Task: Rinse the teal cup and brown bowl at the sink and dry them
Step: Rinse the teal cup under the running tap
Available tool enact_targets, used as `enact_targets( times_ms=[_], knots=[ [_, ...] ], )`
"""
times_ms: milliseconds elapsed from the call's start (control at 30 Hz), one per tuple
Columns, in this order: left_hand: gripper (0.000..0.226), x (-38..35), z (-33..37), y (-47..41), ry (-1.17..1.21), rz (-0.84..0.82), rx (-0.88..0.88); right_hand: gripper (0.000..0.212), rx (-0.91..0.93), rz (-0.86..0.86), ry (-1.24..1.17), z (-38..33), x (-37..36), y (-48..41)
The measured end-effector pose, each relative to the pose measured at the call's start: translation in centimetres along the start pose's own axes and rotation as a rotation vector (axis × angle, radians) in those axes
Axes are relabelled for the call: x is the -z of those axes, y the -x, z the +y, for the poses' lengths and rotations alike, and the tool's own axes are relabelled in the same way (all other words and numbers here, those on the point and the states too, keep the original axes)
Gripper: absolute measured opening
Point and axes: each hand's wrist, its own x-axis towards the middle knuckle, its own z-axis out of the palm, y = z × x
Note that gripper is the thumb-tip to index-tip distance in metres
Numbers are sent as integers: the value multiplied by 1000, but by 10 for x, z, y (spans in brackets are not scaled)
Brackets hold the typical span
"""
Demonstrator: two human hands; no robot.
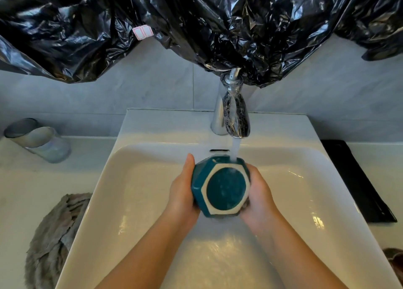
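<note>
The teal cup (220,186) is tipped so its hexagonal base with a white ring faces me, over the middle of the white sink (135,201). Water runs from the chrome tap (234,112) onto the cup's upper edge. My left hand (183,192) grips its left side and my right hand (258,197) holds its right side. A brown rim, probably the brown bowl (394,260), shows at the lower right edge, mostly out of frame.
A grey cloth (52,240) lies on the counter left of the basin. A glass tumbler (41,141) stands at the back left. A black tray (357,179) lies on the right. Black plastic sheeting (196,22) hangs over the wall above the tap.
</note>
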Motion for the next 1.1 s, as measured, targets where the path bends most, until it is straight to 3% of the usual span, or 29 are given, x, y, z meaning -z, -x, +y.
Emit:
enact_targets(
  times_ms=[167, 367, 533, 667, 700, 867, 1000, 1100],
  knots=[
    [42, 1, -7, -5, 127, -39, 79, 34, -12, -17, 3, -7, -1, 0],
    [50, -2, -14, -13, 105, -40, 138, 47, 305, 28, 302, 1, 4, 1],
    [60, -4, -18, -14, 196, -85, 281, 47, 263, -44, 118, 5, 3, 5],
    [44, -5, -11, -11, 105, -224, 198, 39, -70, 28, -248, 0, 11, -4],
    [44, -6, -9, -9, 103, -263, 196, 38, -79, 30, -284, 0, 13, -6],
    [46, -7, -6, -2, 130, -395, 76, 24, 131, -24, -211, -5, 23, -7],
    [48, -6, -4, 3, 211, -524, -48, 25, 405, -77, 118, 7, 15, -6],
    [47, -9, -1, 12, 107, -559, -114, 24, 332, -118, 71, 8, 9, -4]
  ],
)
